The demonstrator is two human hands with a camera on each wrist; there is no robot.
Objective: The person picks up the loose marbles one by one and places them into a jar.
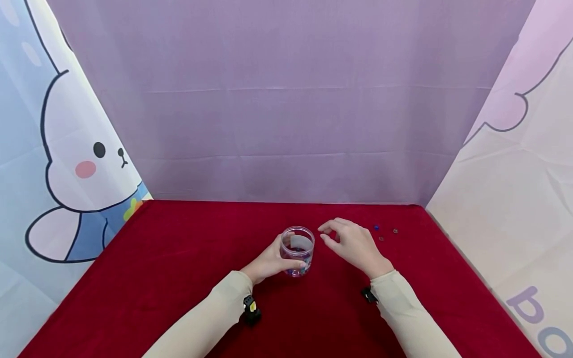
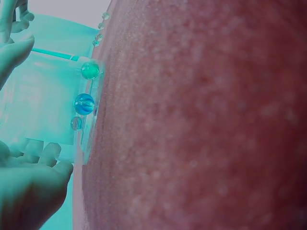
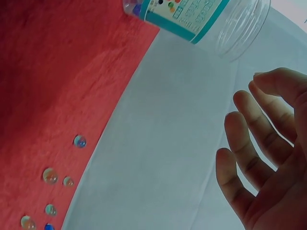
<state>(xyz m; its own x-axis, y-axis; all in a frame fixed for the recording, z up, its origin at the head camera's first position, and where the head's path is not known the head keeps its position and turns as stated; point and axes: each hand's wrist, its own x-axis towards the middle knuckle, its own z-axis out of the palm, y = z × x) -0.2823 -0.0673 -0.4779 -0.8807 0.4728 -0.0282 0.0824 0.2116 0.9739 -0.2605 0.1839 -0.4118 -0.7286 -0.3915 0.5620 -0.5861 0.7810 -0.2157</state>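
A clear, open-topped plastic jar [image 1: 297, 252] stands on the red cloth with marbles at its bottom. My left hand [image 1: 270, 259] grips it round the side, thumb across the front. A printed label [image 3: 186, 14] with a teal border wraps the jar in the right wrist view. Through its wall in the left wrist view show a green marble [image 2: 90, 70] and a blue marble [image 2: 84, 104]. Just right of the rim, my right hand [image 1: 356, 244] hovers with loosely bent fingers and nothing in them. Its fingertips [image 3: 236, 122] are apart from the jar in the right wrist view.
Loose marbles lie on the red cloth [image 1: 179, 258] right of the right hand, among them a blue marble [image 1: 376, 227] and a brownish marble [image 1: 395, 230]. A purple curtain [image 1: 286, 109] hangs at the back, printed fabric at both sides.
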